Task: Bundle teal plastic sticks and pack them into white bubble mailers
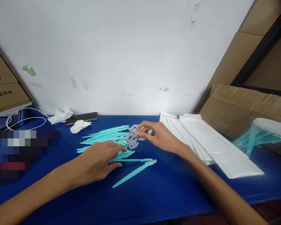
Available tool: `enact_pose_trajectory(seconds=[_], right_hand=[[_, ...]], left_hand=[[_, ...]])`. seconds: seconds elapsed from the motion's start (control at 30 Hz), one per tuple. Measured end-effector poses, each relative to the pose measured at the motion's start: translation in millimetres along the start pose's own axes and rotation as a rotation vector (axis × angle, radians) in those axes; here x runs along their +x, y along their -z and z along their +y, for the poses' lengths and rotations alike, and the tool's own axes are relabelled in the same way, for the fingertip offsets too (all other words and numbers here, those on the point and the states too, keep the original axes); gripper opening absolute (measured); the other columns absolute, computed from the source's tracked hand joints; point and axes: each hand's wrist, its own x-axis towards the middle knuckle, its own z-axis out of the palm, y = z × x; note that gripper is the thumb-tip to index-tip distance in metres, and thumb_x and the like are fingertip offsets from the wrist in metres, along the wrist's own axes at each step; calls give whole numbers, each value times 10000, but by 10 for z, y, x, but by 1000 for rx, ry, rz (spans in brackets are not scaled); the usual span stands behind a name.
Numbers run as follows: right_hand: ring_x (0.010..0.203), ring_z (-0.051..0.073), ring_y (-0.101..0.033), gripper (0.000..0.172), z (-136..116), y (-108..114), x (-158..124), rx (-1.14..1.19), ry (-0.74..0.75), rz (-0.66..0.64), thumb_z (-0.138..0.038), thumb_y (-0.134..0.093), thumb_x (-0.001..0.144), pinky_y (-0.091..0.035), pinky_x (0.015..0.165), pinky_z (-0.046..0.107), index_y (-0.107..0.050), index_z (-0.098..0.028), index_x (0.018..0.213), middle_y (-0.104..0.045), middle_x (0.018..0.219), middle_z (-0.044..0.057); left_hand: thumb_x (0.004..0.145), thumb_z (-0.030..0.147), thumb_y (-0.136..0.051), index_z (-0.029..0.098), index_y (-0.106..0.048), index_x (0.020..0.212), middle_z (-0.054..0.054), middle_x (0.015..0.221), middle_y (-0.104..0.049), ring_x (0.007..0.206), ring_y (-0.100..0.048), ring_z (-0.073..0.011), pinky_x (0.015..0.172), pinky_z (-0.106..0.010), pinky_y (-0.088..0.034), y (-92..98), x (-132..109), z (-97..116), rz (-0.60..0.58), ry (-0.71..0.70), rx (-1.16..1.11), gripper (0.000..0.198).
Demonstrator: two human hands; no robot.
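Pickup, seemingly: right hand (158, 134) pinches 1 cap (137, 133) (probably), left hand (98, 161) loosely spread over teal sticks (109, 136); next calls for lifting.

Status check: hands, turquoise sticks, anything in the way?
Left hand over turquoise sticks; right hand at grey pieces. One loose stick lies apart on blue table. Nothing visibly blocking either hand.

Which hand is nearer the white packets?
Right. The right hand is just left of the white packets; the left hand is farther off, at the turquoise sticks.
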Motion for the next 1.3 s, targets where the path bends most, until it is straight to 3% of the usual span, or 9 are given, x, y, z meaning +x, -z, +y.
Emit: enact_pose_trajectory(seconds=[0.2, 0.37, 0.57, 0.77, 0.87, 1.03, 1.17, 1.3], right_hand=[[827, 153, -705, 278, 13, 11, 16, 21, 43, 25, -363, -527, 983, -522, 711, 275, -626, -291, 1233, -763, 961, 3], [930, 157, -691, 187, 9, 12, 21, 55, 89, 57, -337, -554, 969, -527, 748, 269, -703, -242, 1028, -752, 1028, 17], [868, 150, -668, 180, 13, 0, 34, 31, 90, 155, -372, -615, 932, -520, 702, 264, -713, -222, 949, -730, 1001, 33], [716, 140, -680, 219, -12, -5, 20, 104, 36, 142, -411, -598, 935, -525, 642, 262, -697, -216, 953, -735, 818, 13], [719, 136, -694, 190, -22, -13, 7, 163, 20, 116, -388, -616, 922, -543, 660, 261, -699, -221, 960, -746, 846, 12], [757, 141, -701, 143, -11, -22, 11, 145, 28, 99, -361, -686, 866, -540, 679, 255, -709, -220, 872, -754, 873, 9], [685, 144, -703, 191, 24, -1, 23, 175, -22, 72, -377, -690, 867, -537, 636, 260, -704, -225, 981, -756, 833, 10], [686, 144, -700, 204, 38, 42, 31, 169, -9, 103, -366, -628, 916, -547, 690, 284, -742, -211, 982, -763, 863, 31]], left_hand=[[871, 542, -642, 341, -682, 1093, 20, 942, -692, 827, -646, -163, 623, -236, -435, 20, 32, -146, -51, 40, -192, 302], [799, 533, -728, 389, -669, 1131, 35, 977, -677, 819, -624, -160, 613, -221, -451, 45, 9, -190, -87, 91, -245, 367], [903, 420, -631, 392, -652, 1174, 18, 1089, -683, 928, -636, -176, 691, -229, -491, 52, -3, -260, -136, 65, -283, 273], [960, 479, -514, 371, -653, 1195, 9, 1127, -697, 1004, -640, -195, 740, -243, -503, 140, 22, -115, -98, 39, -301, 294], [953, 533, -496, 361, -648, 1196, 6, 1172, -685, 1017, -641, -208, 737, -256, -513, 180, 7, -10, -90, 103, -300, 334], [976, 545, -433, 335, -637, 1196, -3, 1131, -689, 952, -650, -200, 748, -277, -515, 176, 28, 39, 16, 141, -287, 367], [978, 532, -432, 282, -671, 1152, -35, 990, -689, 788, -630, -189, 640, -280, -484, 120, 93, -35, 186, 137, -227, 387], [988, 506, -438, 287, -655, 1201, -33, 994, -660, 698, -581, -152, 607, -276, -470, 70, 113, -90, 326, 137, -240, 374]])
